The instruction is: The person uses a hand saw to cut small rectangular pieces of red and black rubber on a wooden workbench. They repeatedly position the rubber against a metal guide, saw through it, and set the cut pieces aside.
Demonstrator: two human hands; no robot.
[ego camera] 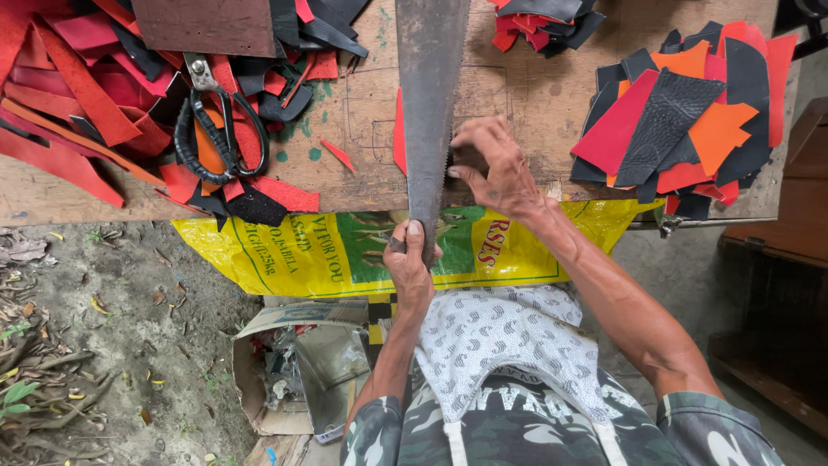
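A long, wide, dark rusty saw blade [429,95] lies across the wooden table [517,86], running from the far side to the front edge. My left hand [409,263] grips its narrow near end just off the table's edge, thumb on top. My right hand [493,166] rests on the table right of the blade, fingers curled against its toothed edge. What lies under those fingertips is hidden. A thin red piece [399,134] stands against the blade's left side.
Black-handled scissors [216,129] lie among red and black scraps [78,103] on the left. A pile of red, orange and black cut pieces [681,121] sits right. A yellow sack [328,250] hangs off the front edge above a cardboard box [302,371] on the dirt.
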